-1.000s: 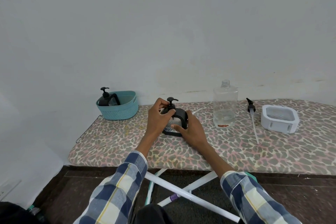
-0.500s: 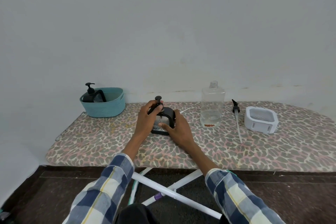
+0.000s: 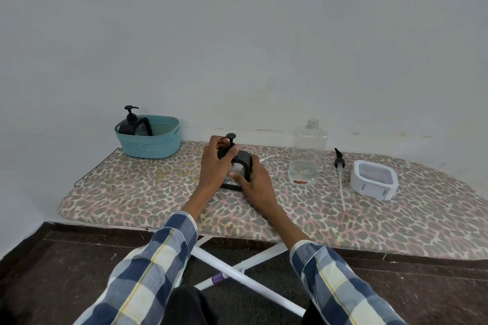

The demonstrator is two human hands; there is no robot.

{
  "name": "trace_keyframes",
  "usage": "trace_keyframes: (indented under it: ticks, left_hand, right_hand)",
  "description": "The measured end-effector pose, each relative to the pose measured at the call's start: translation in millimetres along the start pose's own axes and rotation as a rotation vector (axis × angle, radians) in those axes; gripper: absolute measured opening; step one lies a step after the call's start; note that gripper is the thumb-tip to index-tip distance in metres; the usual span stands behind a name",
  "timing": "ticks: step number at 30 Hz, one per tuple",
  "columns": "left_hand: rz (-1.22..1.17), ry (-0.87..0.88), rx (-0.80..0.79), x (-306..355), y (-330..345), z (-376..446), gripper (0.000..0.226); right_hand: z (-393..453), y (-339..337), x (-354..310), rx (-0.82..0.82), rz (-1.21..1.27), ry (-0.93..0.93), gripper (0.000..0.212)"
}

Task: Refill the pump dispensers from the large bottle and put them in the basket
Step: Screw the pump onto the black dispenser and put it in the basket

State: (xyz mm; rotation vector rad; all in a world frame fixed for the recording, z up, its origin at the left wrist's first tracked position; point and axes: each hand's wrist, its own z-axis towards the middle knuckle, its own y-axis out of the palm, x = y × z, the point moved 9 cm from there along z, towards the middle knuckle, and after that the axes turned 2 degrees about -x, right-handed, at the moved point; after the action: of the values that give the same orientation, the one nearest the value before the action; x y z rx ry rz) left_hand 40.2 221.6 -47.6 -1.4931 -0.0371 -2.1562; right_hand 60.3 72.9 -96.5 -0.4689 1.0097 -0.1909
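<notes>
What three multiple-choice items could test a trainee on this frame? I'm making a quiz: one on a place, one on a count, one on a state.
1. Where is the teal basket?
A. far left end of the board, by the wall
B. right of the white container
C. on the floor

2. How many pump dispensers already stand in the basket?
A. none
B. one
C. three

3. What state is the large clear bottle in?
A. capped and full
B. lying on its side
C. upright, uncapped, with only a little liquid at the bottom

Answers:
1. A: the basket sits at the ironing board's left end, against the wall.
2. B: a single black dispenser shows inside it; the second dispenser is held by the left hand and right hand.
3. C: its threaded neck is bare, and its loose pump lies beside it.
</notes>
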Motion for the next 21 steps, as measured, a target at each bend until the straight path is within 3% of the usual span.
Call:
trace_keyframes:
  ticks: [6, 16, 21]
  left_hand:
    - [-0.011, 0.028, -0.015, -2, -3, -2, 0.025]
    - [0.085, 0.05, 0.048, 4, -6, -5, 0.045]
    - [0.136, 0.084, 0.047, 8, -5, -4, 0.025]
  right_hand:
    - [1, 1, -2, -0.01, 0.048, -0.01, 0.065]
    - [-1, -2, -8, -0.025, 0.044, -0.026, 0.063]
    - [0, 0, -5, -0.025, 0.053, -0.017, 0.059]
